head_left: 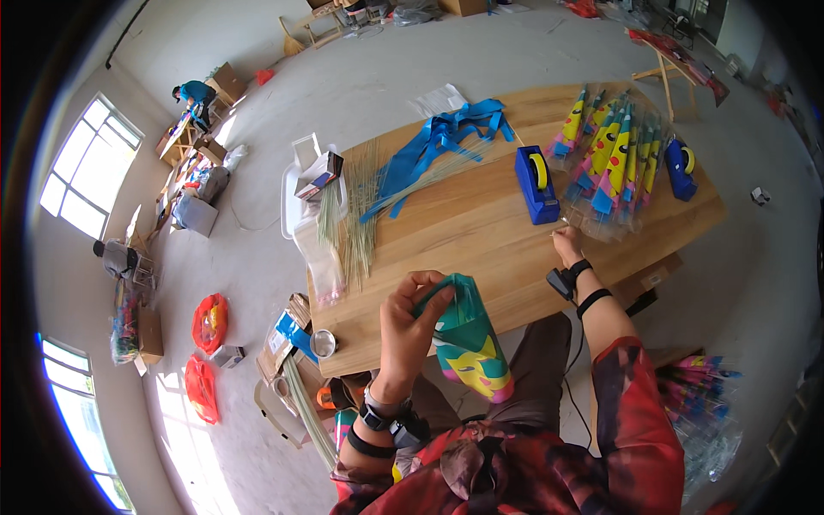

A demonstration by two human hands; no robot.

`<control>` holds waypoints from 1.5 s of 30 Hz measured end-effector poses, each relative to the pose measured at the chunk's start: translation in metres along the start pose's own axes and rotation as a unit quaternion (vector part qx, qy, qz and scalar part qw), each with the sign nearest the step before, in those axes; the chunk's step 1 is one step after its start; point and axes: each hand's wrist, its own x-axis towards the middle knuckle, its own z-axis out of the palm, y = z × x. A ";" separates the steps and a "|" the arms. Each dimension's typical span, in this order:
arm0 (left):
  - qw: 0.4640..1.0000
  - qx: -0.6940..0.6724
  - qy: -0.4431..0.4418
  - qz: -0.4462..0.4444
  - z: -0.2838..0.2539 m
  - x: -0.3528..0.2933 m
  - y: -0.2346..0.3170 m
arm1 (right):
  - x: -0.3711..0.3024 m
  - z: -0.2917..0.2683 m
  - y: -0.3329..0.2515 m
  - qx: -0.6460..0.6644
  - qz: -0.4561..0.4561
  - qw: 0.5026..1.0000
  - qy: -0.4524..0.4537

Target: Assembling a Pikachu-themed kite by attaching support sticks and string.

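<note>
My left hand [414, 322] is closed on the upper edge of a green printed sheet [474, 343] with a yellow cartoon pattern and a pink lower end. The sheet hangs folded over my lap, in front of the table's near edge. My right hand [567, 246] rests at the tabletop's right part, its fingers pinched together. Whatever is between them is too small to make out. Just beyond it stands a blue tape dispenser [538, 184] with a yellow-cored roll. Close by on the right lie several clear-bagged, pointed printed bundles [611, 163] in yellow, pink and blue.
The wooden table [455, 249] bears blue fabric strips [429, 154], thin pale sticks [360, 210], a white tray [288, 202] and a second tape dispenser [681, 170]. A round tin [324, 343] sits at its left corner. More bagged bundles [699, 403] lie low at right. Two people work far left.
</note>
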 end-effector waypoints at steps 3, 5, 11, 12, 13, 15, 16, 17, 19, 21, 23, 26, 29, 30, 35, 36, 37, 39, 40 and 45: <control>1.000 0.007 0.017 0.001 -0.010 0.002 0.000 | -0.044 -0.001 -0.056 0.198 0.039 0.974 -0.099; 1.000 0.008 0.018 0.011 -0.017 0.005 -0.003 | -0.094 -0.020 -0.113 0.349 -0.111 0.908 -0.206; 1.000 -0.019 -0.007 0.005 -0.027 0.006 -0.008 | -0.233 -0.109 -0.252 0.398 -0.229 0.793 -0.401; 1.000 -0.021 -0.001 0.005 -0.027 0.004 -0.007 | -0.246 -0.115 -0.264 0.391 -0.246 0.772 -0.438; 0.999 -0.031 -0.009 0.009 -0.028 0.002 -0.005 | -0.257 -0.117 -0.272 0.387 -0.262 0.753 -0.463; 0.999 -0.046 -0.019 0.005 -0.031 -0.003 -0.001 | -0.269 -0.116 -0.281 0.357 -0.260 0.759 -0.478; 0.998 -0.053 -0.017 0.016 -0.033 -0.005 0.001 | -0.273 -0.114 -0.283 0.330 -0.256 0.768 -0.486; 0.998 -0.049 -0.024 0.018 -0.034 -0.008 0.002 | -0.276 -0.113 -0.284 0.320 -0.236 0.771 -0.498; 0.998 -0.048 -0.025 0.020 -0.037 -0.012 0.003 | -0.283 -0.108 -0.282 0.336 -0.245 0.769 -0.486; 0.998 -0.051 -0.033 0.026 -0.040 -0.017 0.003 | -0.290 -0.106 -0.279 0.339 -0.233 0.795 -0.446; 0.997 -0.057 -0.032 0.031 -0.043 -0.020 0.002 | -0.294 -0.107 -0.279 0.328 -0.251 0.796 -0.442; 0.996 -0.074 -0.040 0.040 -0.046 -0.022 -0.001 | -0.302 -0.109 -0.280 0.320 -0.265 0.800 -0.432; 0.995 -0.079 -0.036 0.046 -0.047 -0.026 -0.002 | -0.310 -0.109 -0.282 0.321 -0.266 0.804 -0.423; 0.996 -0.074 -0.031 0.049 -0.047 -0.027 -0.003 | -0.313 -0.109 -0.283 0.325 -0.254 0.810 -0.417; 0.995 -0.075 -0.038 0.051 -0.049 -0.029 -0.001 | -0.321 -0.108 -0.285 0.336 -0.240 0.820 -0.397; 0.996 -0.070 -0.041 0.048 -0.050 -0.030 0.000 | -0.322 -0.108 -0.285 0.333 -0.246 0.820 -0.394; 0.995 -0.071 -0.040 0.052 -0.050 -0.031 0.000 | -0.323 -0.108 -0.285 0.329 -0.248 0.824 -0.389; 0.995 -0.080 -0.046 0.044 -0.051 -0.033 0.001 | -0.324 -0.108 -0.285 0.330 -0.255 0.821 -0.389; 0.995 -0.079 -0.045 0.046 -0.051 -0.033 0.002 | -0.324 -0.107 -0.285 0.330 -0.254 0.824 -0.384; 0.994 -0.091 -0.050 0.038 -0.052 -0.033 0.004 | -0.324 -0.106 -0.286 0.327 -0.275 0.820 -0.381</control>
